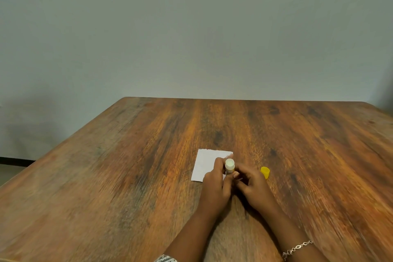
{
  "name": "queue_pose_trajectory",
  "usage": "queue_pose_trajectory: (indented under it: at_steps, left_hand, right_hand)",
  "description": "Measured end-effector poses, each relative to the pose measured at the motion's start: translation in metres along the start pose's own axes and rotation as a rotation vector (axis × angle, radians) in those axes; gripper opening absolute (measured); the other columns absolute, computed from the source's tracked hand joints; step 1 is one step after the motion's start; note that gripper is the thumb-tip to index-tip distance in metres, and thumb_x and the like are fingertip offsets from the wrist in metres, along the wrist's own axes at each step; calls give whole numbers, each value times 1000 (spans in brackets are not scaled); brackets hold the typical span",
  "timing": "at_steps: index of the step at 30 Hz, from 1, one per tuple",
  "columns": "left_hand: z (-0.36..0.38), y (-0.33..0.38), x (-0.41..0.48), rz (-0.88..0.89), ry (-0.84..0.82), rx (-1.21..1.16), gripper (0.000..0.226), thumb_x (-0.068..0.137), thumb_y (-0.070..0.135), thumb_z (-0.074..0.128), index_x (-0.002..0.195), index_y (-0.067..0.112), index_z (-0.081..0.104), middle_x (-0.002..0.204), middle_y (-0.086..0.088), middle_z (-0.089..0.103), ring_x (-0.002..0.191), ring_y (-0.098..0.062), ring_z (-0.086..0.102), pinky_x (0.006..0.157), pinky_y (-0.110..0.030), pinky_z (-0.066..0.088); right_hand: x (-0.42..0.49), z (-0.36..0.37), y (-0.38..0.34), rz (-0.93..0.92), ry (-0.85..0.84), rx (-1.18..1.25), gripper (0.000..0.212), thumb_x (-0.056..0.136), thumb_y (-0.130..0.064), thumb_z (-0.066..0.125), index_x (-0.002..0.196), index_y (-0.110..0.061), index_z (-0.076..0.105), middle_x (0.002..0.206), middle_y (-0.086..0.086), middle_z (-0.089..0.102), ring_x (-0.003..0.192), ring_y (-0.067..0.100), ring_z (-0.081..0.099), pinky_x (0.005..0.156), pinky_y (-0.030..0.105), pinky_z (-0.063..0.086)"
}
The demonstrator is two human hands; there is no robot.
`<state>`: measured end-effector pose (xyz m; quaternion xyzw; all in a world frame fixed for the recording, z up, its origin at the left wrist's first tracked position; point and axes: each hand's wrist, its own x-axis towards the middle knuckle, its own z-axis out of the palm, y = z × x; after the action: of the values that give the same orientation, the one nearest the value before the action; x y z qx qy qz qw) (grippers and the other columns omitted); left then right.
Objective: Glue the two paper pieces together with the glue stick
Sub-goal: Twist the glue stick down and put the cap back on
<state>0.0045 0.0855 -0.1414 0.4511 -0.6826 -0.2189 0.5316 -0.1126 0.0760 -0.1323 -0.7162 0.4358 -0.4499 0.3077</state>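
A white paper piece lies flat on the wooden table, partly covered by my hands. I can make out only one sheet; a second piece is not distinguishable. The glue stick stands upright and uncapped, its pale tip showing, just above the paper's near right part. My left hand wraps around its body. My right hand holds its lower end from the right. The yellow cap lies on the table just right of my right hand.
A plain grey wall rises behind the table's far edge. The table's left edge runs diagonally, with floor beyond it. A bracelet circles my right wrist.
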Motion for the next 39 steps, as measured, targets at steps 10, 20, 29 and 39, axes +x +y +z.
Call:
queue_pose_trajectory:
  at_steps: [10,20,29,39]
  left_hand:
    - [-2,2,0,2,-2,-43,31,91,13,48,122,15,48,90,9,63,77,-3,62,64,-20,49]
    - [-2,4,-1,-15,-2,-29,29,91,17,46,120,13,48,96,-1,67,82,-9,64,69,-32,53]
    - [1,0,-1,-6,-41,1,28,92,11,49,119,16,48,96,11,62,84,1,62,69,-16,50]
    - [3,-2,-2,3,-60,15,28,91,9,49,118,16,48,96,10,63,77,8,59,65,-4,42]
  right_hand:
    - [0,1,1,-10,-13,-12,37,83,7,54,106,-20,63,97,-4,69,89,4,63,74,17,51]
    - [1,1,1,-6,-12,-39,37,78,10,56,97,-20,65,92,1,68,86,8,62,74,20,49]
    - [0,2,1,18,55,-69,29,76,9,59,84,-19,65,80,-5,60,76,12,56,65,16,43]
    - [1,2,2,56,59,-55,31,74,13,57,87,-14,65,84,4,63,81,19,59,69,28,48]
